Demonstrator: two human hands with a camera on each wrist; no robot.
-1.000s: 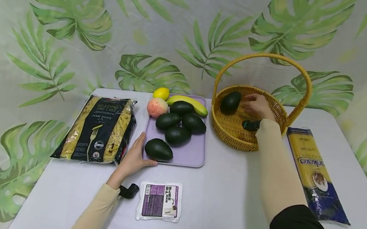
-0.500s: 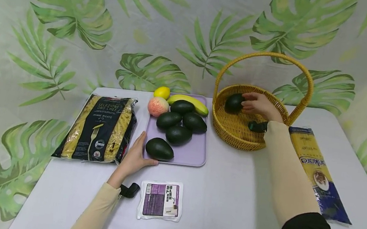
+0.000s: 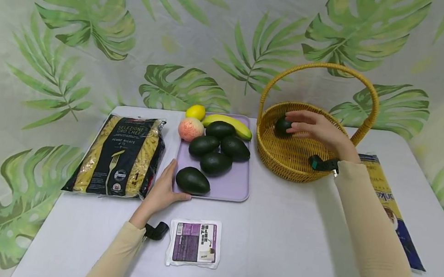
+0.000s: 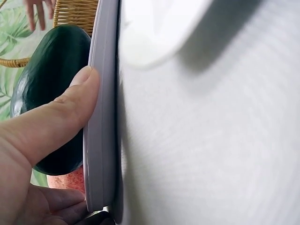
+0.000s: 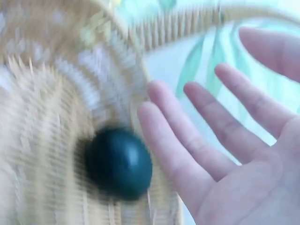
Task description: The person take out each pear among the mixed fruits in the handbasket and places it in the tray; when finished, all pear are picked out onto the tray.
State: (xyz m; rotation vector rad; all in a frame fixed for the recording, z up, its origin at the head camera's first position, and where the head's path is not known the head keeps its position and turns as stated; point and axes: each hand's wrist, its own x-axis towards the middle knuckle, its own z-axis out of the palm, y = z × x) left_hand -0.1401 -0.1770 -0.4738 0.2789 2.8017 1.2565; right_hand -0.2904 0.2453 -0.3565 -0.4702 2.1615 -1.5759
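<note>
My right hand (image 3: 312,129) is over the wicker basket (image 3: 281,163), its fingers extended and holding nothing. A dark green avocado (image 3: 283,126) lies in the basket near the fingertips; in the right wrist view the avocado (image 5: 119,163) is apart from the spread fingers. My left hand (image 3: 163,191) rests at the near left corner of the lilac tray (image 3: 236,189). In the left wrist view its thumb (image 4: 77,96) lies against the tray's rim (image 4: 102,117). Beside that hand sits a large avocado (image 3: 193,180); several more avocados (image 3: 216,164) are grouped further back on the tray.
Behind the avocados are a peach (image 3: 191,129), a lemon (image 3: 195,111) and a banana (image 3: 232,125). A bag of penne (image 3: 120,156) lies left of the tray, a white and purple packet (image 3: 194,243) in front. The right forearm partly covers a yellow-blue packet (image 3: 379,178). The basket's tall handle (image 3: 325,66) arches overhead.
In the basket the avocado has rolled a little rightward, meeting the right fingers half a second ago. The right hand has since drawn up and toward the right. The left hand stays put.
</note>
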